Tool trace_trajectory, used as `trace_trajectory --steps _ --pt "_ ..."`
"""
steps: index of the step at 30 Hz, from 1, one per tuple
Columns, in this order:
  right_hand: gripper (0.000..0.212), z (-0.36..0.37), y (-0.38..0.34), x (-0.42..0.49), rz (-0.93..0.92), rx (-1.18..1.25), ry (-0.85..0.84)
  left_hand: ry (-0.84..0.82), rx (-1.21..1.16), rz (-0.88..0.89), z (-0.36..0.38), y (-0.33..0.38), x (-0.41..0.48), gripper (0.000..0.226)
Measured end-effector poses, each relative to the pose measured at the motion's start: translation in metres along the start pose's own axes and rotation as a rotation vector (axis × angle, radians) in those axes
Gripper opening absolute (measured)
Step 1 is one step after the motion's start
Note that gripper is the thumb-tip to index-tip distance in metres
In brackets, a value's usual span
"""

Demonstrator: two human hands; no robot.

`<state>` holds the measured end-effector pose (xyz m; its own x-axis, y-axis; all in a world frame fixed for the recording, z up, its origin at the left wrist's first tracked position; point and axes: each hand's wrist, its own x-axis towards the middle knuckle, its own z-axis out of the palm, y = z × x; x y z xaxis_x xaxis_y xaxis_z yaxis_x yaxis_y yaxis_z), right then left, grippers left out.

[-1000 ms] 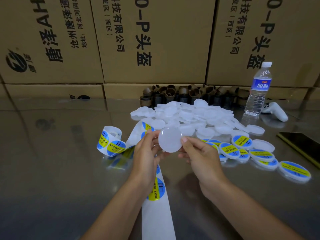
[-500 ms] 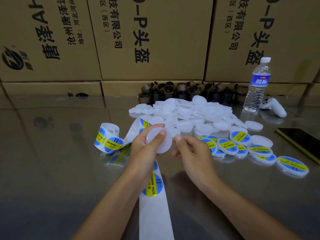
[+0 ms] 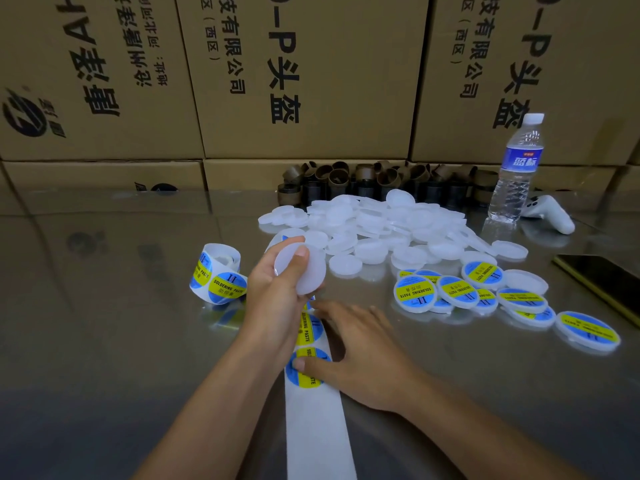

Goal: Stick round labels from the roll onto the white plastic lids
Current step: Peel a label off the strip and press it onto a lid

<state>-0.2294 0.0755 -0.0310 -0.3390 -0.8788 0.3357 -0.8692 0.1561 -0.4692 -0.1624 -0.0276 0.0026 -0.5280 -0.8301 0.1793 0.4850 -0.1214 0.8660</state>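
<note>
So far only a small part of the job is done: a cluster of labelled lids (image 3: 457,292) lies on the worktop (image 3: 104,341) to my right, while the far bigger pile of bare lids (image 3: 381,226) sits behind it, waiting. My left hand (image 3: 277,299) holds one bare lid (image 3: 306,275) up off the worktop, tilted, with my fingers curled round its rim and the thumb pressed on its face. My right hand (image 3: 360,355) lies low over the paper strip (image 3: 318,427) that runs from the roll (image 3: 218,275) towards me, fingers straight and loosely spread, thumb touching the edge of the nearest label (image 3: 306,374). That label sits on its backing, not yet peeled, so I judge this lid's turn has only begun: lift the label, press it on, set the lid with the finished ones. The roll looks well stocked.
</note>
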Motion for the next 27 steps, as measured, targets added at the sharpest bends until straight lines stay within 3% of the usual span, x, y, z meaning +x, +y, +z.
trace_trajectory --steps 8,12,16,21,27 --pt "0.046 -0.001 0.008 0.005 0.014 0.004 0.073 -0.029 -0.067 -0.038 0.002 -0.001 -0.001 0.012" --pt "0.054 -0.003 0.015 0.009 0.094 0.171 0.157 -0.08 -0.103 -0.013 0.0 0.002 -0.001 0.014" --pt "0.047 -0.003 0.02 0.011 0.155 0.231 0.221 -0.09 -0.091 0.002 0.002 0.004 -0.004 0.015" --pt "0.066 -0.001 0.02 0.011 0.173 0.097 0.125 -0.07 -0.077 -0.004 0.002 0.003 -0.003 0.012" --pt "0.064 -0.004 0.015 0.013 0.11 0.077 -0.035 -0.09 -0.064 0.007 0.0 0.002 -0.002 0.012"
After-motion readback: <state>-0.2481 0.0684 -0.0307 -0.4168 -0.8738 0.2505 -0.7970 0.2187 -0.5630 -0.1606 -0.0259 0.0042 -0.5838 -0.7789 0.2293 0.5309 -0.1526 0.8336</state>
